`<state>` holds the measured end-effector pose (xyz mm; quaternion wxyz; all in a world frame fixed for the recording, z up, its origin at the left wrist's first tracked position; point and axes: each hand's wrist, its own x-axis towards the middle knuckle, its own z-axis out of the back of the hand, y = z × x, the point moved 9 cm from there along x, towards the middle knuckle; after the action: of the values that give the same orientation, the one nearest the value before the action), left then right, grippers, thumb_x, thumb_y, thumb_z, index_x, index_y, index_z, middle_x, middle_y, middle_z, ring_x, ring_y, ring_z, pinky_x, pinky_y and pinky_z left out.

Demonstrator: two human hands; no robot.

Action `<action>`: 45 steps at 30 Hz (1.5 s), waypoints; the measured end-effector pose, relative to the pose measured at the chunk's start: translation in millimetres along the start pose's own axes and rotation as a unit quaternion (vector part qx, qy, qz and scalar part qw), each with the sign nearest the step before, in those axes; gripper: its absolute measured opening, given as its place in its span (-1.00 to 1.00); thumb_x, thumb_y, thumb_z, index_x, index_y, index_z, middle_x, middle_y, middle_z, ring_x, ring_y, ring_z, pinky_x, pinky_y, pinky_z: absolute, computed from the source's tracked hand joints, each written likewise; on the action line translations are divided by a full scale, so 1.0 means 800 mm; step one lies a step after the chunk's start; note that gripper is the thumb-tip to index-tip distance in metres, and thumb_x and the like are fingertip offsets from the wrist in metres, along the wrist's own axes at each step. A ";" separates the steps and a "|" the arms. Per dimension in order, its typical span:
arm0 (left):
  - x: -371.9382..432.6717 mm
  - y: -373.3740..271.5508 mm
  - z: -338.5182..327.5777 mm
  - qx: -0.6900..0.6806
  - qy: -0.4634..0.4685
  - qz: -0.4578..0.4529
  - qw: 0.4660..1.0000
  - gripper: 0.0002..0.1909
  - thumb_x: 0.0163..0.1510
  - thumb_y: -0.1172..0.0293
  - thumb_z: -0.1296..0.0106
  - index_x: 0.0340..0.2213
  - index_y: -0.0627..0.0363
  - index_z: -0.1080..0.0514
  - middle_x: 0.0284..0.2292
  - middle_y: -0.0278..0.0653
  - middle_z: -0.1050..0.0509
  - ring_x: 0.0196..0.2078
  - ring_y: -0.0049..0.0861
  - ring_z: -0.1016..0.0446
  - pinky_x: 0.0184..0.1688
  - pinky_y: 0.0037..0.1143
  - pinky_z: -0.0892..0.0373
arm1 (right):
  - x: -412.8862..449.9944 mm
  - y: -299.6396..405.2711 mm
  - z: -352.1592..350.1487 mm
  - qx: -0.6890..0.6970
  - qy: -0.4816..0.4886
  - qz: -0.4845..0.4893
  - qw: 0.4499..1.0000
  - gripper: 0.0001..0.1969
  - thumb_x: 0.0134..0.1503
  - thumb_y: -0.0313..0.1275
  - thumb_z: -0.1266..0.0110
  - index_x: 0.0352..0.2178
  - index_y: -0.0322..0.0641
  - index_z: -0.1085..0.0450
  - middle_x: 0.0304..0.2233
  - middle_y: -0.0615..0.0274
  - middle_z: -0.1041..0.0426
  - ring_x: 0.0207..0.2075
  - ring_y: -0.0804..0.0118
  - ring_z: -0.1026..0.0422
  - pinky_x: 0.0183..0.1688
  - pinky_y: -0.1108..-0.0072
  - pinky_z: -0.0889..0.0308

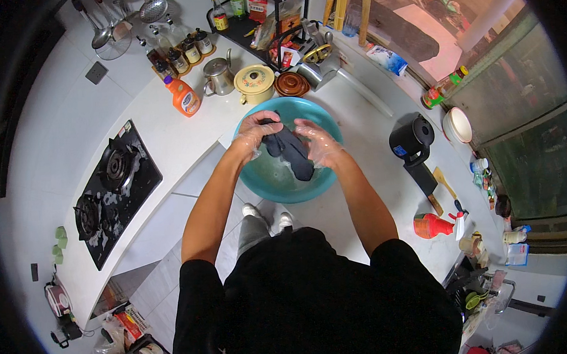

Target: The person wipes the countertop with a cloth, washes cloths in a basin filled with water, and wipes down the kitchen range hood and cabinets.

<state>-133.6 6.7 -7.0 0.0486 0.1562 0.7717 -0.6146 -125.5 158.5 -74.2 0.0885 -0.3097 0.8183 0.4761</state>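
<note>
My left hand (pixel 258 130), in a clear thin plastic glove, pinches the upper end of a dark grey sock-shaped cloth (pixel 292 150). The cloth hangs slantwise over a turquoise plastic basin (pixel 284 197), its lower end to the right. Cloudy water with some suds (pixel 269 175) lies in the basin. Also gloved in clear plastic, my right hand (pixel 319 143) is beside the cloth's right side with its fingers apart; whether its fingertips touch the cloth I cannot tell.
Behind the basin stand a cream lidded pot (pixel 254 83), a brown lidded pot (pixel 291 84), a metal kettle (pixel 218 76) and an orange bottle (pixel 183 97). A gas hob (pixel 118 193) is left. Rightward are a black electric kettle (pixel 411 136), a cleaver (pixel 422 180) and a red spray bottle (pixel 432 225).
</note>
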 end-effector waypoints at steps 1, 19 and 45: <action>-0.008 -0.009 -0.006 0.013 0.010 0.021 1.000 -0.84 -0.09 0.59 -0.19 -0.42 0.09 -0.46 -0.38 -0.41 -0.45 -0.32 -0.63 -0.41 -0.23 -0.62 -0.33 | -0.002 -0.007 -0.005 0.003 -0.010 -0.023 1.000 -0.39 -0.08 -0.30 -0.26 0.03 -0.14 -0.25 -0.06 0.22 -0.34 -0.03 0.31 -0.29 -0.02 0.41 -0.24; -0.016 -0.022 0.023 0.241 0.072 -0.012 0.968 -0.17 -0.26 0.55 -0.33 0.09 0.19 -0.20 -0.16 -0.19 -0.42 -0.12 -0.43 -0.39 -0.01 -0.49 -0.30 | -0.018 0.126 -0.045 -0.235 0.038 0.253 0.938 -0.79 -0.10 -0.63 -0.19 -0.37 -0.24 -0.39 -0.40 0.33 -0.43 -0.33 0.48 -0.37 -0.22 0.64 -0.25; 0.002 0.021 -0.049 0.236 0.189 0.004 0.953 -0.49 -0.05 0.39 -0.22 -0.04 0.15 -0.32 -0.21 -0.33 -0.47 -0.17 -0.54 -0.41 0.00 -0.53 -0.28 | -0.072 0.183 -0.106 -0.264 0.115 0.294 0.911 -0.76 -0.09 -0.74 -0.03 -0.44 -0.16 -0.24 -0.35 0.14 -0.49 -0.24 0.39 -0.43 -0.12 0.57 -0.33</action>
<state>-125.8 47.9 -14.0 -0.1343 0.2793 0.5987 -0.7386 -153.4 163.7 102.2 -0.2355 -0.1194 0.7212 0.6404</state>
